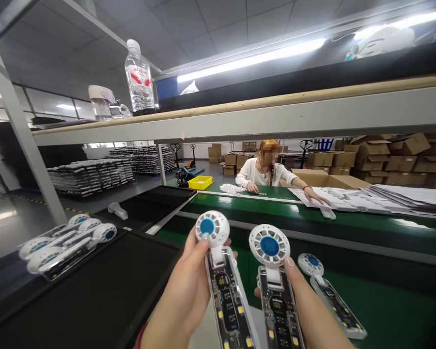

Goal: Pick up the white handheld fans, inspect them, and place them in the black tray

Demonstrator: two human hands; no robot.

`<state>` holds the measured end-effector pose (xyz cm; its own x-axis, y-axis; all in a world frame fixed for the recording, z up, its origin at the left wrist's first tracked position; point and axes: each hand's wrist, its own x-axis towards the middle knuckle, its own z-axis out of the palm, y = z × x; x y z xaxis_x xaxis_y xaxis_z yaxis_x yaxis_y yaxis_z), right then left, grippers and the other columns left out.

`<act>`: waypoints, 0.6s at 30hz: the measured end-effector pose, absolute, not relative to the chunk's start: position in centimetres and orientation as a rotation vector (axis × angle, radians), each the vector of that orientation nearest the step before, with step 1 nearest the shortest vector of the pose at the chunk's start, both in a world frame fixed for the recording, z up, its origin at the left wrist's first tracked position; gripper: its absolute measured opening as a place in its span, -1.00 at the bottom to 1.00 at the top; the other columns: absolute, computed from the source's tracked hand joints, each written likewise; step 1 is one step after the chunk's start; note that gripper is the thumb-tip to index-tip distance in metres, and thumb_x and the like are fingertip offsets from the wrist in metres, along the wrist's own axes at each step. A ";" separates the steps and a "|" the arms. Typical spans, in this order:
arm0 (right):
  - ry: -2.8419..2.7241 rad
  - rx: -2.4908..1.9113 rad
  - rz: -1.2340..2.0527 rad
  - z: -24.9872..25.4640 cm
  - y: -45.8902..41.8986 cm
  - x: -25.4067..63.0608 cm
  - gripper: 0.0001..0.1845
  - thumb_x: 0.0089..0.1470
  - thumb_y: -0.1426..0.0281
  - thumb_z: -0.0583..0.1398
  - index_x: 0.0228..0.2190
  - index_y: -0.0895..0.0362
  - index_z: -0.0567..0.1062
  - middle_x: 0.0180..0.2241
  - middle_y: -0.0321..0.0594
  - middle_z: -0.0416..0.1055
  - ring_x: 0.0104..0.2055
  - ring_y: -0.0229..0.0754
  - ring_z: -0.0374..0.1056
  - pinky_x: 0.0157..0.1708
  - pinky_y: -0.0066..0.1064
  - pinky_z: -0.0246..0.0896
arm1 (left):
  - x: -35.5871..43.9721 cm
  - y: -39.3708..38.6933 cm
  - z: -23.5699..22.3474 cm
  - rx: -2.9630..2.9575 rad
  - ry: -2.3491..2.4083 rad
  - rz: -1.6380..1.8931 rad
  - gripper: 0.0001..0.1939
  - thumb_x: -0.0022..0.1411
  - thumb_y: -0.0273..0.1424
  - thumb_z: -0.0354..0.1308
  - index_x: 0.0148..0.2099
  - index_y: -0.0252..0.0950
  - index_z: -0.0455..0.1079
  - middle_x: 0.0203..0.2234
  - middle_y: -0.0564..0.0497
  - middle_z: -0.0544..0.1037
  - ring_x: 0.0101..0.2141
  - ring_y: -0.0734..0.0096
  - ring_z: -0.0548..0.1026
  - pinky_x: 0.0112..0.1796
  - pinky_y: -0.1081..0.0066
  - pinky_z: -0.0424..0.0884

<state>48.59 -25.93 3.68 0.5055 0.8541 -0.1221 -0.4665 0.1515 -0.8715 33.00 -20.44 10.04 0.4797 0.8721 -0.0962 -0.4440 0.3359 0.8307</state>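
My left hand [191, 278] is closed around a clear-cased circuit board unit [227, 300] with a round white slotted head and a blue centre. The thumb presses against the lower edge of that head. In my right hand [305, 295] is a second unit [279, 310] of the same kind, gripped along its side, its head upright. The two units stand side by side, slightly apart, with yellowish LEDs showing through their cases. Just right of my right hand, a third such unit [336, 300] lies on the green conveyor belt [403, 271].
Several similar units [72, 242] lie grouped at the left, by a black mat [131, 286]. Overhead runs a shelf [240, 118] bearing a water bottle [140, 80]. Across the belt sits a co-worker [261, 169], near a yellow bin [200, 182] and white parts.
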 end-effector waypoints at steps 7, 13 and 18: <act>-0.312 -1.090 1.103 5.7 -28.0 47.7 -0.14 -0.12 0.01 0.20 0.12 0.08 0.04 -0.23 -0.21 0.43 -0.23 0.01 0.36 -0.39 -0.32 0.32 | 36.5 -19.7 13.8 1.148 0.471 0.866 -0.41 0.07 -0.34 0.13 0.12 0.03 0.01 -0.11 0.06 0.44 -0.15 0.25 0.41 -0.11 0.26 0.26; -0.307 -1.123 1.194 6.5 -28.8 47.3 -0.20 -0.09 -0.02 0.15 0.12 -0.05 0.01 -0.22 -0.26 0.42 -0.27 -0.05 0.37 -0.39 -0.34 0.31 | 35.1 -18.5 14.9 1.286 0.555 0.695 -0.49 0.08 -0.30 0.06 0.10 0.05 0.05 -0.21 0.03 0.47 -0.25 0.19 0.43 -0.30 0.25 0.29; -0.296 -1.199 1.168 6.2 -28.0 46.3 -0.18 -0.19 -0.06 0.19 0.05 0.03 0.14 -0.39 -0.23 0.45 -0.32 -0.08 0.38 -0.51 -0.45 0.28 | 32.1 -17.2 13.9 1.398 0.657 0.685 -0.51 0.11 -0.29 -0.02 0.10 0.05 0.02 -0.21 0.03 0.44 -0.34 0.37 0.41 -0.34 0.37 0.30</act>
